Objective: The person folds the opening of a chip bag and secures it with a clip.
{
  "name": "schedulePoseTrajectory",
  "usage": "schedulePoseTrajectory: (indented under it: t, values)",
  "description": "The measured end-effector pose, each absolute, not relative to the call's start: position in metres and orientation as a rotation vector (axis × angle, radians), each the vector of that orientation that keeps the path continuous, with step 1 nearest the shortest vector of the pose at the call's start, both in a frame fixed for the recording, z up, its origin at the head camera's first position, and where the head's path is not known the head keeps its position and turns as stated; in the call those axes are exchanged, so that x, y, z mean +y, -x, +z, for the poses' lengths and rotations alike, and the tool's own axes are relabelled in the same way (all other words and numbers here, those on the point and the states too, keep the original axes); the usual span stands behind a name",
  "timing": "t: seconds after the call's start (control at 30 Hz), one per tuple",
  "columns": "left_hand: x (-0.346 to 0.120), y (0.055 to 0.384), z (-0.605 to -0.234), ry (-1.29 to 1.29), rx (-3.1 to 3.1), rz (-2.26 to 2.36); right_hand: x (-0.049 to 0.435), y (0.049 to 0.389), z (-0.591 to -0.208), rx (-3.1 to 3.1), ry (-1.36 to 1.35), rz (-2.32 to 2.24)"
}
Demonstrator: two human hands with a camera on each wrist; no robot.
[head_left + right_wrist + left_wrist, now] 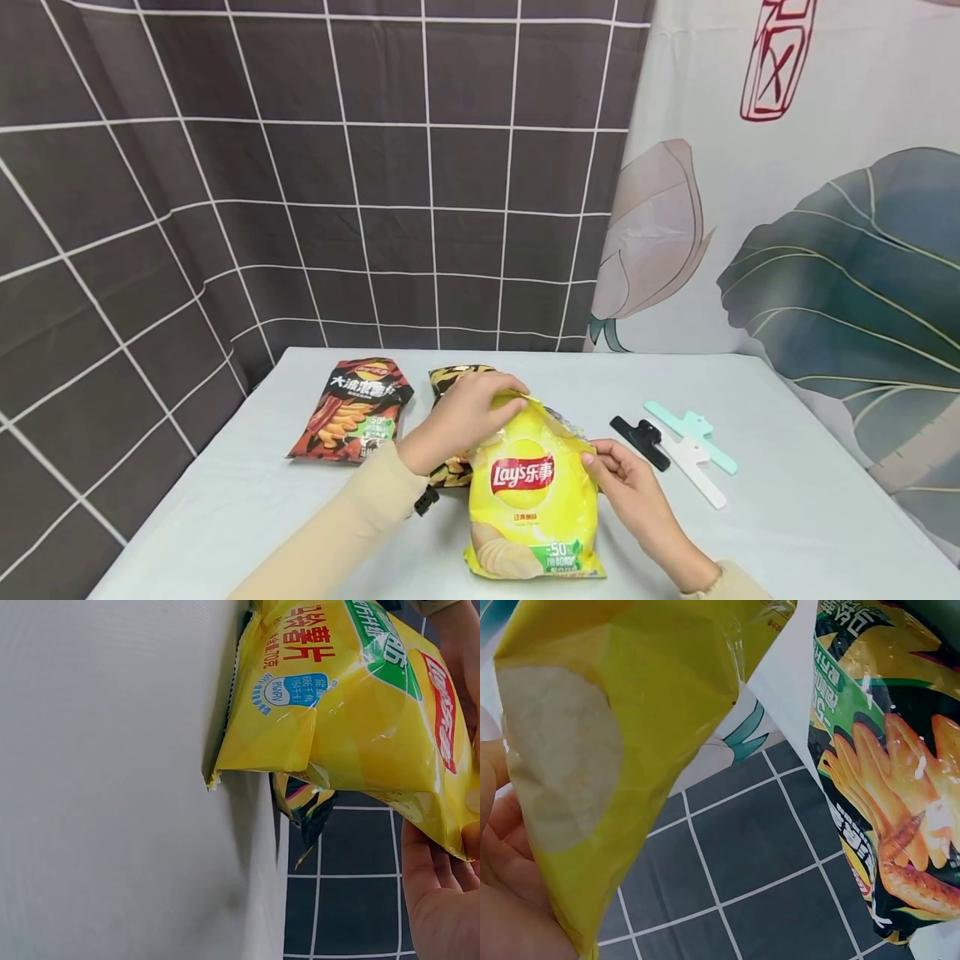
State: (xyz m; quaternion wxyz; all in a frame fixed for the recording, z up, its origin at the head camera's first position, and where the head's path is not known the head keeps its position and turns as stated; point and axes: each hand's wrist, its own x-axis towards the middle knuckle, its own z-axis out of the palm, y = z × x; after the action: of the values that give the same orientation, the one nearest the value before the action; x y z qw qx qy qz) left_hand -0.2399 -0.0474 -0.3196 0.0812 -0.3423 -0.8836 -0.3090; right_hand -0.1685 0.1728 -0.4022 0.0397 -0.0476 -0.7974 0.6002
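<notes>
A yellow Lay's chip bag (532, 508) stands on the table, its front facing me. My left hand (471, 417) pinches the bag's top left corner, thumb in front. At the upper right edge my right hand (633, 487) pinches the bag between thumb and fingers. A strip of silver shows along the top between the hands. The left wrist view shows the bag (652, 697) beside the fingers of the left hand (510, 870); in the right wrist view the right hand (446, 900) grips its edge. Some left fingers are hidden behind the bag.
A black-and-gold chip bag (456, 377) lies behind the yellow one, partly covered. Farther left lies a red-and-black chip bag (352, 417). Black (641, 442), white (697, 473) and mint (693, 429) bag clips lie at the right. A small black object (426, 500) shows near the left wrist.
</notes>
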Motion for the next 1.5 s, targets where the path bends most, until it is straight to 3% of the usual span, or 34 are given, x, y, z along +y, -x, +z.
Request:
schedulePoseTrajectory:
  t: [0.4, 0.97, 1.5]
  values:
    - [-0.0422, 0.2417, -0.3213, 1.039, -2.582, -0.847, 0.1726, 0.1674, -0.4032, -2.42, 0.141, 1.849]
    - [-0.0481, 0.2407, -0.3247, 1.094, -2.497, -1.077, 0.1703, 0.1639, -0.4048, -2.344, 0.137, 1.831]
    - [-0.05, 0.2402, -0.3261, 1.12, -2.483, -1.078, 0.1741, 0.1601, -0.4112, -2.252, -0.062, 1.878]
